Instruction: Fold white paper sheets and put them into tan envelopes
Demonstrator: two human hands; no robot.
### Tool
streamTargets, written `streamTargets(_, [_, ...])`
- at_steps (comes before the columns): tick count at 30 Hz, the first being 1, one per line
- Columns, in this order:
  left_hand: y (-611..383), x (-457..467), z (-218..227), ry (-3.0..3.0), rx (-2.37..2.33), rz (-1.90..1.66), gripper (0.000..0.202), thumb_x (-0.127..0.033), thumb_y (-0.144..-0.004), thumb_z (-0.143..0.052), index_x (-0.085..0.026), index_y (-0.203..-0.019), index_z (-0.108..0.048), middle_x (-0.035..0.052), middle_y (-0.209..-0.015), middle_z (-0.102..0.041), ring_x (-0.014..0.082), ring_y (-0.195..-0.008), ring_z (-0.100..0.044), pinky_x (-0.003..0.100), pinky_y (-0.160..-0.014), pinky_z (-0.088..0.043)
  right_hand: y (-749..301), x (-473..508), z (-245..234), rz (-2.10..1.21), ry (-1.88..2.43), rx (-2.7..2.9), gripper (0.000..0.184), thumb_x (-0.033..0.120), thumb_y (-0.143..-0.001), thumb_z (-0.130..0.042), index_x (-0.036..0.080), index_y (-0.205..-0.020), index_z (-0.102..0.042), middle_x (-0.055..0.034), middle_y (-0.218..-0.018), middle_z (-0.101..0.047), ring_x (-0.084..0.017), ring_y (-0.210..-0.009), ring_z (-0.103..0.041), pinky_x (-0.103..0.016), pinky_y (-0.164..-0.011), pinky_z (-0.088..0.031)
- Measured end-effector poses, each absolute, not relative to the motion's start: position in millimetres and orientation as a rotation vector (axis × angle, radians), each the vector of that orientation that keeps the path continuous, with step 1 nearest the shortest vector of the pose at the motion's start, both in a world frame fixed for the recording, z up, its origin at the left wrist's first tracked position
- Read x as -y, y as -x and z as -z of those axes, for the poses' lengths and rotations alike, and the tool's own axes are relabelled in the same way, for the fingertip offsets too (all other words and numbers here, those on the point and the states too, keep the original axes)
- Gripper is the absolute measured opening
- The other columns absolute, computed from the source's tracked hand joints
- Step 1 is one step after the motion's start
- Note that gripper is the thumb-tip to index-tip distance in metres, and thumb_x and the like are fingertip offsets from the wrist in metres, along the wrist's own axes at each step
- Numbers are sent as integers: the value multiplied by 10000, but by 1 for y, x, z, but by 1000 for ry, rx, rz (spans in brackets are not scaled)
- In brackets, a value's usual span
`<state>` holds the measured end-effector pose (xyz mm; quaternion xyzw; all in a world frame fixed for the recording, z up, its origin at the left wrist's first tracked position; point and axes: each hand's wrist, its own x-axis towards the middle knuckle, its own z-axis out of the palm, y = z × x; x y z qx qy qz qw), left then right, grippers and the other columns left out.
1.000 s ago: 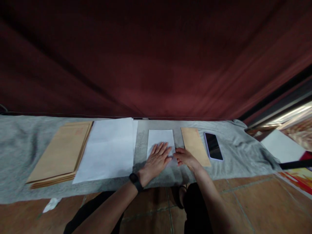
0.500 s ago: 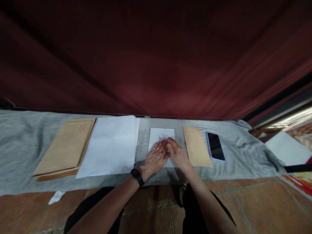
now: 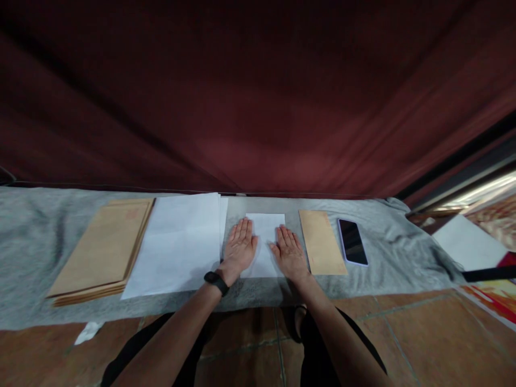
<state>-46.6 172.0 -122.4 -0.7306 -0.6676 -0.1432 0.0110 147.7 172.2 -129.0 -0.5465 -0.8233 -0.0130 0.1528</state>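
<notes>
A small white sheet of paper (image 3: pixel 264 242), which looks folded, lies in front of me on the grey cloth. My left hand (image 3: pixel 241 244) rests flat along its left edge, fingers stretched out and pointing away from me. Along the right edge lies my right hand (image 3: pixel 289 251), also flat, with its thumb apart from the fingers. Neither hand holds anything. Just right of that hand is a single brown envelope (image 3: pixel 323 243). A stack of larger white sheets (image 3: pixel 177 239) lies left of my left hand.
At the far left sits a pile of brown envelopes (image 3: pixel 102 247). A phone (image 3: pixel 353 242) with a pale purple case lies right of the single envelope. The grey cloth (image 3: pixel 403 252) runs under everything, and a dark red curtain (image 3: pixel 258 107) hangs behind. A crumpled white scrap (image 3: pixel 88 332) is on the tiled floor.
My hands were together over the middle of the small paper. They have moved apart, the left one to its left edge and the right one to its right edge.
</notes>
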Motion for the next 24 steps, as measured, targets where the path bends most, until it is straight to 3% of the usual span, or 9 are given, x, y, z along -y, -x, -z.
streamTargets(6, [37,-179,109,2200,2127,481,582,-293,-997,-277,-8,-1497,-365,184,-1575,-352,268,-1499,-254,454,-1240,-192,-148,-173,126,-25,1621,2275,540,372,-1050,-325,102,-1514,-381,-141,-1555,-401,-271,-1449,-360,-466,-1187,-285])
streamTargets(10, [6,-172,110,2476,1877,514,559,-263,-1000,-287,-103,-1535,-323,110,-1594,-349,221,-1502,-248,435,-1241,-213,-139,-183,114,-164,1574,2251,534,356,-1065,-218,119,-1513,-385,-105,-1559,-405,-231,-1466,-334,-440,-1202,-265])
streamTargets(13, [-6,-162,118,2598,1745,476,559,-274,-998,-336,-85,-1524,-332,157,-1576,-370,250,-1494,-273,468,-1230,-236,-133,-193,110,-259,1532,2285,536,352,-1070,-171,145,-1507,-401,-76,-1566,-399,-197,-1469,-328,-410,-1201,-269])
streamTargets(17, [4,-154,125,2585,1697,486,549,-279,-999,-342,-67,-1506,-354,173,-1569,-374,255,-1495,-266,473,-1230,-224,-132,-201,113,-228,1530,2372,517,362,-1069,-212,163,-1504,-409,-75,-1581,-367,-207,-1477,-313,-430,-1211,-232])
streamTargets(24, [36,-166,119,2347,2024,415,601,-334,-1002,-310,-50,-1531,-309,178,-1589,-321,257,-1504,-236,447,-1235,-200,-136,-207,122,-99,1669,2336,525,389,-1056,-302,171,-1529,-364,-92,-1590,-342,-252,-1474,-316,-449,-1202,-234])
